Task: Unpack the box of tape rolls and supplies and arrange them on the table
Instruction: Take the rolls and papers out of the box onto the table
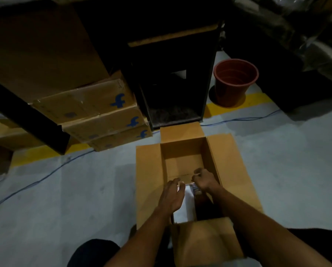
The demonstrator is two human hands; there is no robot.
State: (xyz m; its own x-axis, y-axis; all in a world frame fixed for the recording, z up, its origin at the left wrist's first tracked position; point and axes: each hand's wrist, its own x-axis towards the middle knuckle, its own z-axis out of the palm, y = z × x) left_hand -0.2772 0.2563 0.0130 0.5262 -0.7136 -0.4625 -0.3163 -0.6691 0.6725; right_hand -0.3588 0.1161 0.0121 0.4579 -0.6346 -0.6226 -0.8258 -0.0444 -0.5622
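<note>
Inside box (147,182), hands (171,195) hide dim, blurred contents.

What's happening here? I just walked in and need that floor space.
A person is unpacking an open box on the floor. Both hands are inside it: the left hand rests on a white item, and the right hand is curled around something small and blurred. Nothing looks unpacked yet.

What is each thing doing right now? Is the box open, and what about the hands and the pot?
Cardboard box: open, flaps folded out, far end bare inside.
White packet: inside the box, upright.
Left hand: fingers relaxed, resting on the white packet.
Right hand: fingers curled round a small item; which item, too blurry to tell.
Red pot: upright on the floor.
Stacked boxes: closed.
</note>
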